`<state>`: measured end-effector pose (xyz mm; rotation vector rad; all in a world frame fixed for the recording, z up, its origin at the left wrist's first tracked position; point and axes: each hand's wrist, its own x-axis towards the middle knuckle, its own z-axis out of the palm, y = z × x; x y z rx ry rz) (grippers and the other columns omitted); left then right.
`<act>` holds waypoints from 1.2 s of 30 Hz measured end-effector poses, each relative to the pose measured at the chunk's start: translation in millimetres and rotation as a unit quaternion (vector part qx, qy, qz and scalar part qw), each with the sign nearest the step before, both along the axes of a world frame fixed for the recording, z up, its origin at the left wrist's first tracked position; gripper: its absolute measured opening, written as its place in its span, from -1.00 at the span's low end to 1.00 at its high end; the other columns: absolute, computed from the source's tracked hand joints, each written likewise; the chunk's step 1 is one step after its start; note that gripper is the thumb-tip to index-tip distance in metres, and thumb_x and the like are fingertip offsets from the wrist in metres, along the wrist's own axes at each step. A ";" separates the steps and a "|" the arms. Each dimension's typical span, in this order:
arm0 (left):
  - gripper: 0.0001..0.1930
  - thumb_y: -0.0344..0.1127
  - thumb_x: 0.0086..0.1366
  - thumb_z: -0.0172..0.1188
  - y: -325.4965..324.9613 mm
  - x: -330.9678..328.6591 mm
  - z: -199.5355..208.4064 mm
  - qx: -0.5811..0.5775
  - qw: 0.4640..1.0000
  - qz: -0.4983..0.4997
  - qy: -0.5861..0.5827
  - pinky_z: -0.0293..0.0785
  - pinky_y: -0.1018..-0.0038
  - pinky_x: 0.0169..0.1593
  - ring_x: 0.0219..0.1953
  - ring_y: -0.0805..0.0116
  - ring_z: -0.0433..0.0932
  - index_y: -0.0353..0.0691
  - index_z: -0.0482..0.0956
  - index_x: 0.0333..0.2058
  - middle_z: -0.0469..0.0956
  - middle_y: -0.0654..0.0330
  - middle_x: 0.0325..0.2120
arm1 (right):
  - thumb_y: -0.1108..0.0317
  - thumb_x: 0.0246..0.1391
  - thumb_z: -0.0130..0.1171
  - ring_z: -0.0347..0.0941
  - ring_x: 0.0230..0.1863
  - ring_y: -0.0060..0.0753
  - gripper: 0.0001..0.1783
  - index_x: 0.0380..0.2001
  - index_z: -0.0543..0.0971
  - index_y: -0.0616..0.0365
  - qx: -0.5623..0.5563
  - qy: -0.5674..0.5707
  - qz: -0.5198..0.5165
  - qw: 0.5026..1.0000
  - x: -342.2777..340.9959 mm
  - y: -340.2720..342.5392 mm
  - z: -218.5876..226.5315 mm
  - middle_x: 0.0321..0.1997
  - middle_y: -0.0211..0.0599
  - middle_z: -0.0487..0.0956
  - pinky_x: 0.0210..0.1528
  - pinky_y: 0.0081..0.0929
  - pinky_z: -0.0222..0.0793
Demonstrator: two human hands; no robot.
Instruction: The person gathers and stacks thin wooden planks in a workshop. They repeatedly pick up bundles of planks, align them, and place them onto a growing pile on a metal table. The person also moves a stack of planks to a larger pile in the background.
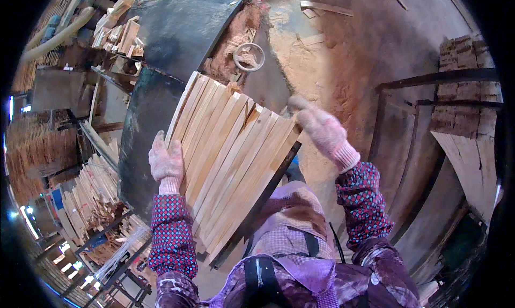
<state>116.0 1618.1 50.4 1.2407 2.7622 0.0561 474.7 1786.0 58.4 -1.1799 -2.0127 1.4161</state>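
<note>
A row of pale wooden strips (pixel 225 142) lies side by side on a dark machine table (pixel 147 125), slanting from upper left toward my body. My left hand (pixel 168 163), in a whitish-pink knit glove, rests along the left edge of the row with its fingers extended. At the far right corner of the row is my right hand (pixel 324 128), gloved the same way. Motion smears its fingers, and whether they grip the end strip cannot be made out.
Beyond the strips stands a round handwheel (pixel 249 57) amid wood shavings. Sawdust (pixel 311 67) and offcuts (pixel 327 8) litter the floor. A dark metal frame (pixel 378 120) and stacked boards (pixel 466 147) stand at the right. More wood pieces (pixel 88 190) are piled at the left.
</note>
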 end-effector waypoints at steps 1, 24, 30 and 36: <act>-0.38 -0.01 0.30 0.10 -3.2 -0.7 0.4 0.012 1.000 0.004 -0.005 0.26 0.20 0.27 0.23 0.03 0.33 -0.17 0.30 0.26 0.36 0.06 0.23 | 0.07 0.31 -0.02 0.49 0.13 -0.24 -0.51 0.16 0.47 0.16 -0.006 -0.020 0.079 0.997 -2.4 3.7 -6.8 0.09 -0.02 0.56 0.18 -0.37 0.35; -0.45 -0.17 0.33 0.07 -50.6 6.8 24.6 0.026 0.998 0.031 -0.042 0.22 0.22 0.30 0.22 0.02 0.35 -0.31 0.33 0.23 0.40 -0.04 0.19 | 0.29 0.22 -0.08 0.51 -0.02 -0.01 -0.67 0.03 0.47 0.04 0.173 -0.067 0.236 0.954 4.9 38.1 -9.0 -0.08 -0.14 0.55 -0.04 -0.23 0.46; -0.45 -0.08 0.36 0.01 -56.7 6.6 22.3 0.015 1.000 0.020 -0.014 0.20 0.22 0.31 0.23 0.02 0.34 -0.26 0.35 0.23 0.39 0.00 0.20 | 0.34 0.15 -0.02 0.52 -0.07 -0.05 -0.61 0.07 0.46 0.00 0.264 -0.056 0.241 0.932 5.5 39.1 -33.7 -0.13 -0.17 0.55 -0.05 -0.20 0.48; -0.45 -0.07 0.37 -0.01 -65.9 -4.8 12.1 0.003 1.000 0.025 0.010 0.19 0.24 0.32 0.25 0.05 0.33 -0.22 0.34 0.24 0.38 0.01 0.22 | 0.31 0.26 -0.10 0.51 0.08 -0.10 -0.61 0.11 0.47 0.10 0.025 -0.075 0.196 0.977 -5.8 51.7 -4.4 0.07 -0.15 0.56 0.12 -0.36 0.41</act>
